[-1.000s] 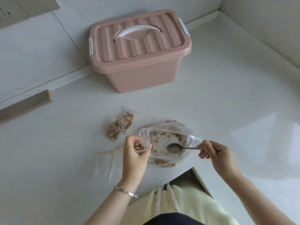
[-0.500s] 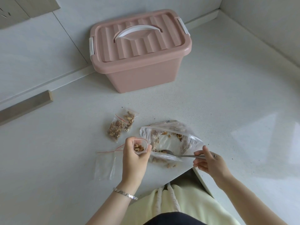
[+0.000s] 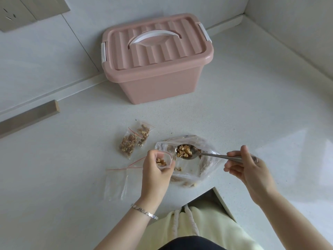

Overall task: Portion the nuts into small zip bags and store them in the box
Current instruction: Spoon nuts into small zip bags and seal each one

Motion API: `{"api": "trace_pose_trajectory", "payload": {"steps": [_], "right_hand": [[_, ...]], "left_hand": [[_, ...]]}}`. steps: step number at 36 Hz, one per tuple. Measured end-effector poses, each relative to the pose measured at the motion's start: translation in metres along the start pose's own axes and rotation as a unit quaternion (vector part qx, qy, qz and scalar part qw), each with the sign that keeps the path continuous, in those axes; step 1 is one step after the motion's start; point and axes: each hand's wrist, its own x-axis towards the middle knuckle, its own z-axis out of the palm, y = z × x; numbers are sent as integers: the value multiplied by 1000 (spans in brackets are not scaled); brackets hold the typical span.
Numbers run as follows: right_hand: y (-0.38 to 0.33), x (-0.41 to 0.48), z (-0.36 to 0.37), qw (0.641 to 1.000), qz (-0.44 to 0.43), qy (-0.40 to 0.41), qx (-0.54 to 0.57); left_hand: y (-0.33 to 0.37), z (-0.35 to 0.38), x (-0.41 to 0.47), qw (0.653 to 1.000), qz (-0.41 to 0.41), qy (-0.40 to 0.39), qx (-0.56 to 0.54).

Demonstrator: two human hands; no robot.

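My left hand (image 3: 155,175) holds a small zip bag (image 3: 163,160) upright with its mouth open and a few walnut pieces inside. My right hand (image 3: 246,168) grips the handle of a metal spoon (image 3: 187,152) heaped with walnut pieces, raised just right of the small bag's mouth and above the large clear nut bag (image 3: 196,166). Two filled zip bags (image 3: 134,139) lie on the white counter (image 3: 243,123) to the left. Behind them stands the pink storage box (image 3: 155,58), its lid closed and its white handle flat.
Two empty zip bags (image 3: 117,183) with red seals lie flat left of my left wrist. The counter's front edge cuts in near my body at the bottom. Walls close the back and right sides; a wooden strip (image 3: 28,116) lies far left.
The spoon dipped into the large bag, then came up loaded with walnuts and moved left toward the small bag. My left hand stayed in place holding the small bag.
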Motion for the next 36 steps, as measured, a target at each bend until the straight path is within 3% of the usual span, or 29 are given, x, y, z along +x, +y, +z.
{"api": "trace_pose_trajectory", "payload": {"steps": [9, 19, 31, 36], "right_hand": [[-28, -28, 29, 984, -169, -17, -59], [-32, -46, 32, 898, -354, -24, -260], [-29, -44, 40, 861, -387, -90, -317], [-38, -45, 32, 865, -404, -53, -294]], "left_hand": [[5, 4, 0, 1000, -19, -23, 6], [5, 5, -1, 1000, 4, -25, -8], [6, 8, -1, 998, 30, -46, -34], [1, 2, -4, 999, 22, -39, -27]]}}
